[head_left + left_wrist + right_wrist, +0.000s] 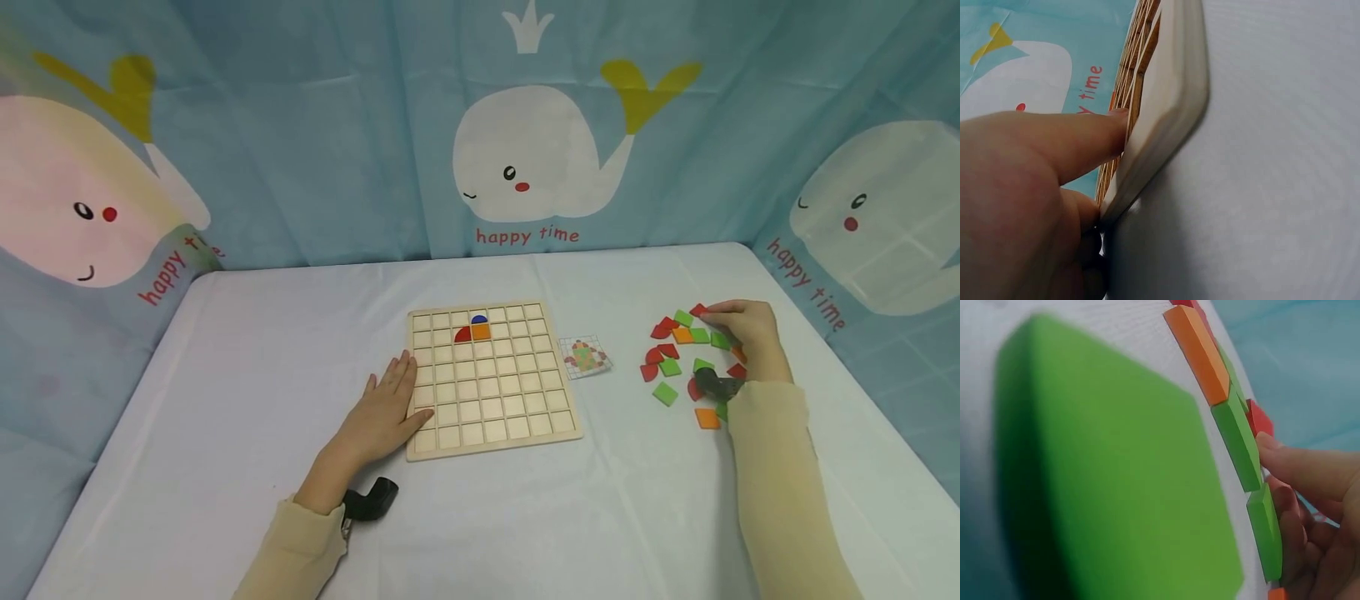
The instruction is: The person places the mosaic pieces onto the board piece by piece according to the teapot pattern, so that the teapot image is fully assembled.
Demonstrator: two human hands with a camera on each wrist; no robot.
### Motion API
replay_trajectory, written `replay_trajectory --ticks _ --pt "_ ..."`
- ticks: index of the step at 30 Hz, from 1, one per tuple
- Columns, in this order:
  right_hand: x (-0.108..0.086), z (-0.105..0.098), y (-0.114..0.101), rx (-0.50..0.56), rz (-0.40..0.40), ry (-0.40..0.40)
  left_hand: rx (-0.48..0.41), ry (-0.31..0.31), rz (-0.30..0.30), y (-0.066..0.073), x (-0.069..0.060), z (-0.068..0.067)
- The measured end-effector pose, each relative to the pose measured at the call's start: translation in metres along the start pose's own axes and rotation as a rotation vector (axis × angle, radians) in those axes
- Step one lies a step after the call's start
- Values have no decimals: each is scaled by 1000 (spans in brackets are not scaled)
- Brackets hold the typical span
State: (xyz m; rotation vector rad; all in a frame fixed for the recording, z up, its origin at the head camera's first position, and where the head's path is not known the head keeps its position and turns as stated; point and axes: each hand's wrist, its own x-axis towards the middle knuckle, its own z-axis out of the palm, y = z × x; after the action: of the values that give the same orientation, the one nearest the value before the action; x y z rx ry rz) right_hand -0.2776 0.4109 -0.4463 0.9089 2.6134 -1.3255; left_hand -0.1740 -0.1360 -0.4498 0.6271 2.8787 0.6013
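Note:
A square wooden grid board [495, 450] lies flat on the table. My left hand [378, 412] rests along its left edge, fingers extended, with the thumb [1094, 134] over the rim. On the board are a blue half-round piece [479, 319], a red quarter-round piece [462, 335] and an orange square [481, 332]. My right hand [750, 329] is at the far end of the loose pieces, its thumb and fingertips pinching a red piece [1261, 417]. Green pieces [1238, 447] lie close under that hand.
Loose red, green and orange pieces [665, 394] are scattered on the right of the white table [630, 508]. A small printed pattern card [597, 367] lies between board and pieces. Behind the table hangs a blue whale-print curtain [337, 183].

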Motion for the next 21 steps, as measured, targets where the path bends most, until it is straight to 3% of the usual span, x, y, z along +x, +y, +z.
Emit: replay_trajectory --ticks 8,15,21 --pt "-3 -3 -1 -32 -52 -22 -33 30 26 2 -2 -1" --pt "-15 1 -13 -83 -125 -51 -8 -10 -10 3 -1 -2" --pt "-20 3 -16 -63 -114 -51 11 -4 -3 1 0 -1"
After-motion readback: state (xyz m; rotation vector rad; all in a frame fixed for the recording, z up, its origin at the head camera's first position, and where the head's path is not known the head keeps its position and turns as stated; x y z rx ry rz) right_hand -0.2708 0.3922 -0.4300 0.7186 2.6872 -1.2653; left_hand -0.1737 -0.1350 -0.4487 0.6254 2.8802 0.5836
